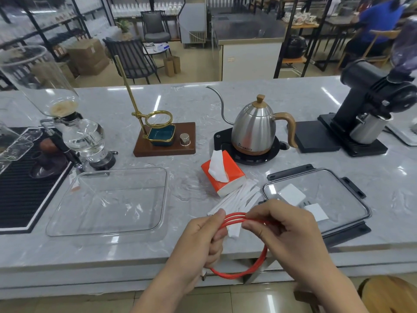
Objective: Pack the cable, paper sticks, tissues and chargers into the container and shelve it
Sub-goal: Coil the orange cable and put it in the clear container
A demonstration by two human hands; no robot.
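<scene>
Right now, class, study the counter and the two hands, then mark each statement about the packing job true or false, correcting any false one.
1. Both hands, left hand and right hand, hold the red cable. True.
2. The glass container already holds the tissues. False: the tissue pack lies on the counter, outside it.
3. The paper sticks lie beside the tissue pack. True.
4. The lid is clipped onto the container. False: it lies apart, to the right.
</scene>
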